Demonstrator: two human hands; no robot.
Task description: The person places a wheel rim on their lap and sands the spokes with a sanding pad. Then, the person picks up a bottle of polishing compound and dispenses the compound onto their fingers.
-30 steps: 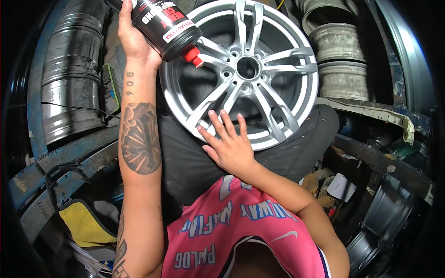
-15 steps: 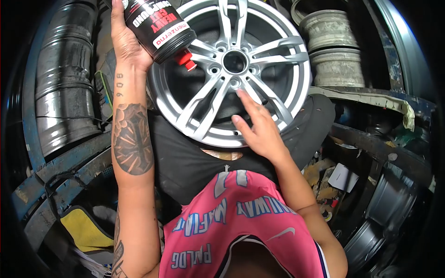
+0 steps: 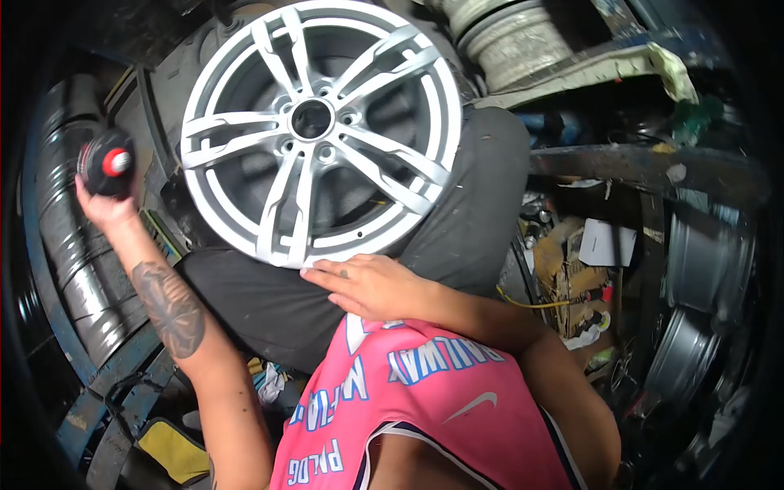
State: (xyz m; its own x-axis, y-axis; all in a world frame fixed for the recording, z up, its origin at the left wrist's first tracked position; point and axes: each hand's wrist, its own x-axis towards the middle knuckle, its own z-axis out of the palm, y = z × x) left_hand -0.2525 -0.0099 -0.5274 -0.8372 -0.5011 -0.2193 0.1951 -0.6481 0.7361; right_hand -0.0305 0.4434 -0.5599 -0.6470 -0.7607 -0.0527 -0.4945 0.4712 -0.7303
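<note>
A silver alloy wheel rim [image 3: 306, 249] with split double spokes lies face up by my lap, filling the upper middle. Off to its left, my left hand [image 3: 110, 208] is wrapped round a black compound bottle [image 3: 96, 163], whose red cap points toward me; motion blurs it slightly. My right hand [image 3: 371, 287] lies in front of my shirt at the rim's near edge, its fingers stretched out toward the left and nothing in them. The fingertips are at or very near the rim's lower edge; I cannot tell whether they touch.
Shiny stacked wheel barrels [image 3: 73, 245] line the left side. More dull barrels [image 3: 518, 45] sit at the upper right, and dark rims [image 3: 710, 261] at the far right. A blue metal frame [image 3: 122, 359] and a yellow-grey cloth [image 3: 173, 449] are at the lower left.
My left hand has carried the bottle away from above the rim, out to the left. My right hand has drawn back from near the hub to the rim's near edge. The view has shifted.
</note>
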